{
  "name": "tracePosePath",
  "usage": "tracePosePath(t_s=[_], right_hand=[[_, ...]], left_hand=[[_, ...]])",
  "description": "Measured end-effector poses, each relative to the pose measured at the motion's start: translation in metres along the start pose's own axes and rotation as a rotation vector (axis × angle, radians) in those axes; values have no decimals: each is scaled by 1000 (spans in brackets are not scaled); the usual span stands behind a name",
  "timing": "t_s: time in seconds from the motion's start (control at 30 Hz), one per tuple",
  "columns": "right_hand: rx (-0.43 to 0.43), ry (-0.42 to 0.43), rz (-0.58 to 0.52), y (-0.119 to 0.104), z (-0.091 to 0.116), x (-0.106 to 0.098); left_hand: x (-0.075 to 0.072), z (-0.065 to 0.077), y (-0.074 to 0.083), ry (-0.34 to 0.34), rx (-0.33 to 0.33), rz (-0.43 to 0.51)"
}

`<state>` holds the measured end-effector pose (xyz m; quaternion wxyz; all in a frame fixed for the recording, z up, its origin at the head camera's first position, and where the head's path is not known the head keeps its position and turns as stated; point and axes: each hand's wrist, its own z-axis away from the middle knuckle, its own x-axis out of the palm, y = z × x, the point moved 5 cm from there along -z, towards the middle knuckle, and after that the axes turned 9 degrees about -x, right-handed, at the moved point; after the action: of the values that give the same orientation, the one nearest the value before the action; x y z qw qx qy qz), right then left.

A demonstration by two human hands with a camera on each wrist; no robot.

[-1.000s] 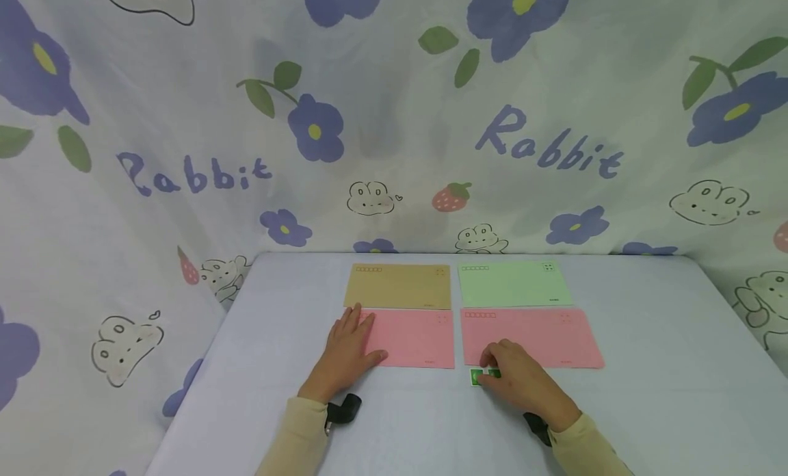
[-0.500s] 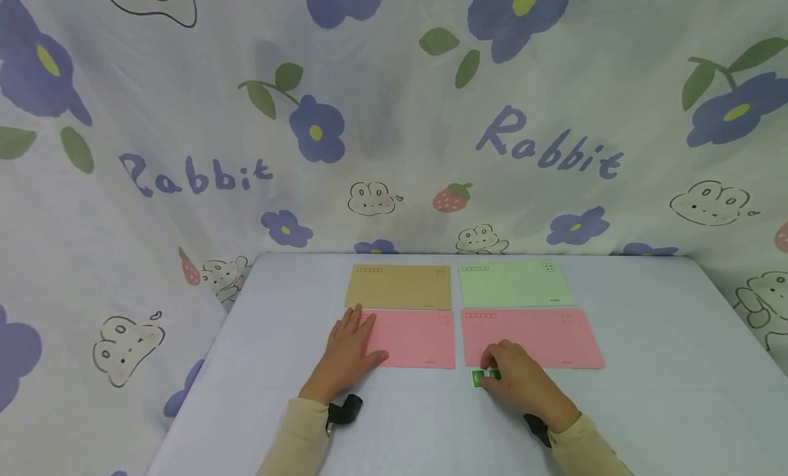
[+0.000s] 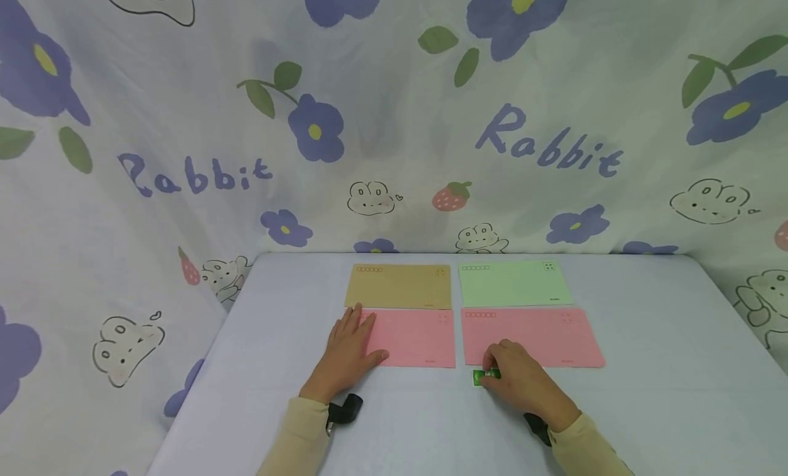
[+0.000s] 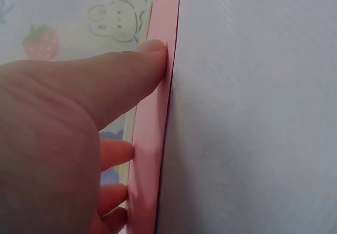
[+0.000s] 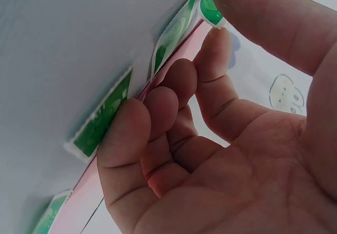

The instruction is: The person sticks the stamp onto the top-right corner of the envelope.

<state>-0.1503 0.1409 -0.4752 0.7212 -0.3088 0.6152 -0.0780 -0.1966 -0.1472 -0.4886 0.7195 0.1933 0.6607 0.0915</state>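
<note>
So since half a second ago the fingertips of the right hand (image 3: 520,380) have been drawn in closer, and a green stamp (image 5: 212,8) is now pinched between thumb and index finger, just off the near edge of the right pink envelope (image 3: 535,332). Looks like one's been got hold of while the other green stamps (image 5: 102,120) are left along that edge, though full lift-off can't be told. Meanwhile the left pink envelope (image 3: 414,342) is still being touched by the left hand (image 3: 346,353), fingers spread out.
</note>
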Motion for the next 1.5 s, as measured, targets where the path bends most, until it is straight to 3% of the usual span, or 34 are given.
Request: tracePosePath(t_s=[0.57, 1.17, 1.5], right_hand=[[-26, 44, -22, -4, 1, -6], [80, 83, -141, 3, -2, -11], [103, 114, -146, 5, -4, -14]], left_hand=[[1, 0, -1, 4, -4, 1], [2, 0, -3, 10, -4, 14], [2, 0, -3, 27, 6, 13]])
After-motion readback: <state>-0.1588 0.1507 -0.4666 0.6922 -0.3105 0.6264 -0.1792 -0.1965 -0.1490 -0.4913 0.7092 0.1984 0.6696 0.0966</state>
